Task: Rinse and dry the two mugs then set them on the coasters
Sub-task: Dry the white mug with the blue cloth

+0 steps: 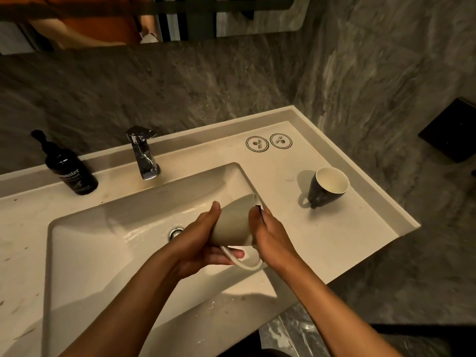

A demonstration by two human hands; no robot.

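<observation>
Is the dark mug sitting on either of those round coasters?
Apart. The head view shows the dark mug on bare counter, with a clear stretch of countertop between it and both coasters.

Dark pump bottle (70,171) of hand wash sits on the counter (334,228) at the back left, white lettering on the label. Just to its right there's a chrome tap (143,153) standing at the back edge of the basin (103,228), which has a round metal drain (176,232) in the middle. Grey marble-look wall (231,81) behind, mirror (128,19) above, and a black box (449,130) mounted on the right-hand wall.
</observation>
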